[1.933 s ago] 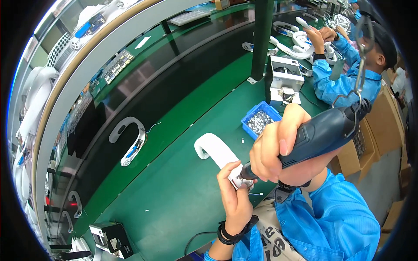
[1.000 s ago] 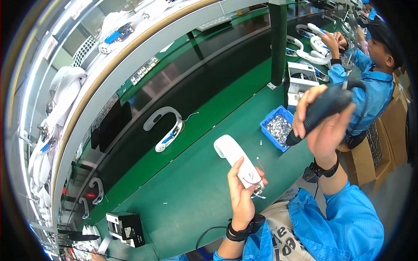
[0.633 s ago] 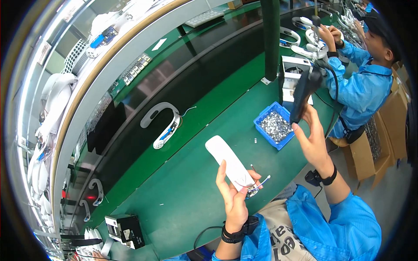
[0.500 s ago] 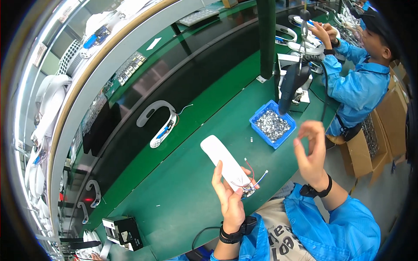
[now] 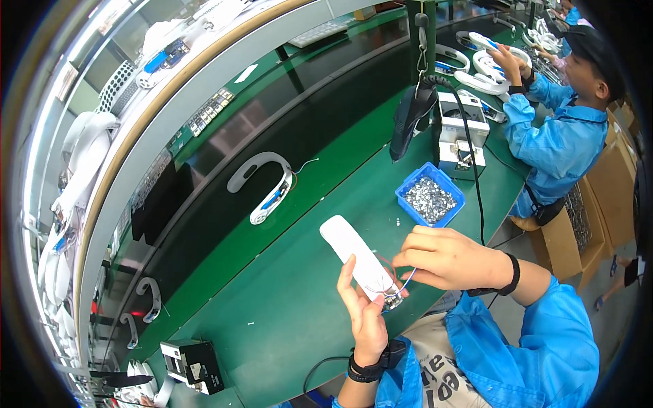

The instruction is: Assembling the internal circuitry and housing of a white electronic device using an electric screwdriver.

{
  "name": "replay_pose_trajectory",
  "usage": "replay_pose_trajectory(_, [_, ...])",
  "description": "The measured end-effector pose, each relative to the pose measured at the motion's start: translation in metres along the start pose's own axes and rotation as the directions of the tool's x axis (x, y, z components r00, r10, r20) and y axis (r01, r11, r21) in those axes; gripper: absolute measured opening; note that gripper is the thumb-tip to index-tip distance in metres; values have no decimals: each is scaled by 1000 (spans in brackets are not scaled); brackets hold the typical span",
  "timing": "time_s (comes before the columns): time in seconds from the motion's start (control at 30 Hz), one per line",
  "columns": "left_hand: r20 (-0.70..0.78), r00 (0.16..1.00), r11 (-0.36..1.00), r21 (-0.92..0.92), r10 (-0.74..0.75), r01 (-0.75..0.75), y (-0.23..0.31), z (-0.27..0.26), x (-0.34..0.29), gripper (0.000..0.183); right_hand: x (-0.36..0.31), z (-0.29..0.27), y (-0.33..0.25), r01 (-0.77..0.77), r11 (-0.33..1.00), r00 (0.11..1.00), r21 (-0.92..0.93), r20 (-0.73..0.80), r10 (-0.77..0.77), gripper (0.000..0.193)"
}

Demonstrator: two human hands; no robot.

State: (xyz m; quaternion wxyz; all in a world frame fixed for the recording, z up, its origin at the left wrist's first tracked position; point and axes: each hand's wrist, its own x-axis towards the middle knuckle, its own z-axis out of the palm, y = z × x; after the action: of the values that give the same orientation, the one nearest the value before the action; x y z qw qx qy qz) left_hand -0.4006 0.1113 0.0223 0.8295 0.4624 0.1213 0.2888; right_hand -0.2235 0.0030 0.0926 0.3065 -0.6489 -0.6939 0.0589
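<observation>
My left hand [image 5: 366, 319] is wrapped around a long white plastic housing [image 5: 357, 255], tilted with its rounded end pointing away from me. At the housing's near end, a small circuit board [image 5: 392, 301] sticks out with thin wires attached. Over those wires my right hand [image 5: 452, 258] is closed in a pinch, its fingertips on the red wire [image 5: 385, 260]. A blue-white wire [image 5: 410, 277] curves up just below these fingers. The exact grip on the wire is partly hidden by the fingers.
A blue bin [image 5: 431, 195] of small metal parts stands beyond my right hand. Above it hangs a black corded hand tool [image 5: 411, 121], beside a metal box device [image 5: 462, 132]. A curved white device [image 5: 262, 183] lies on the green belt. A co-worker [image 5: 561, 112] works at right.
My right hand has come down and left from beside the blue bin to the wires and closed there. The hanging tool has swung left. The curved device on the belt has shifted right in view.
</observation>
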Motion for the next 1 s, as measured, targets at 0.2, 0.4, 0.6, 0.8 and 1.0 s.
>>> replay_pose_trajectory(0.2, [-24, 999, 999, 0, -34, 34, 5, 1, 0, 83, 0, 10, 8, -88, 996, 991, 32, -96, 91, 41])
replay_pose_trajectory(0.4, [-32, 999, 999, 8, -44, 44, 8, 4, 0, 84, 8, 11, 17, -19, 999, 985, -43, -171, 11, 38])
replay_pose_trajectory(0.6, [2, 998, 997, 23, -70, 70, 18, 0, -5, 87, 12, 26, 24, 100, 994, 979, -33, -176, -105, 27])
replay_pose_trajectory(0.8, [5, 997, 997, 19, -73, 72, 21, -4, -13, 89, 16, 23, 13, 63, 997, 962, -35, -264, -70, 28])
replay_pose_trajectory(1.0, [-13, 997, 997, 18, -75, 76, 30, -7, -17, 88, 29, 35, 2, 106, 993, 950, -54, -289, -117, 30])
